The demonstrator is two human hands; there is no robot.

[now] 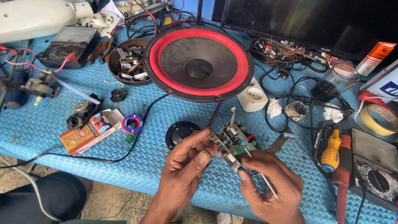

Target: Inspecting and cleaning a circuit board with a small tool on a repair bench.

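- small green circuit board (pixel 233 140) crowded with metal sockets and dark components, held tilted just above the blue textured table mat (pixel 174 112), near the front edge, in front of the big speaker.
- left hand (pixel 186 168) closed on the board's near-left edge, thumb and forefinger pinching it steady.
- right hand (pixel 271 182) curled narrow around a thin silvery metal probe (pixel 262 176), with its upper end laid against the board's underside corner; exact contact point too small to tell.
- step in hand, by the look of it: probing or working a spot on the board while bracing it; well short of done, with the board bare and out of any housing.
- next move calls for a steady left pinch and a fine, light touch of the tip on one joint only; a slip could bridge neighbouring pins.
- just behind the board: small black round speaker (pixel 179 133) lying flat, and thin red and black leads (pixel 215 112) running toward the large red-rimmed black speaker cone (pixel 199 62).
- right of the hands: yellow-handled screwdriver (pixel 331 150) resting on a black case, beside a black analogue multimeter with a round dial (pixel 375 174).
- left of the hands: blue ring-shaped spool (pixel 132 123) and an orange flat cardboard packet (pixel 89 132), well apart from the work.
- further back: white plug adapter (pixel 253 96) and a round brown bowl of metal parts (pixel 126 62).
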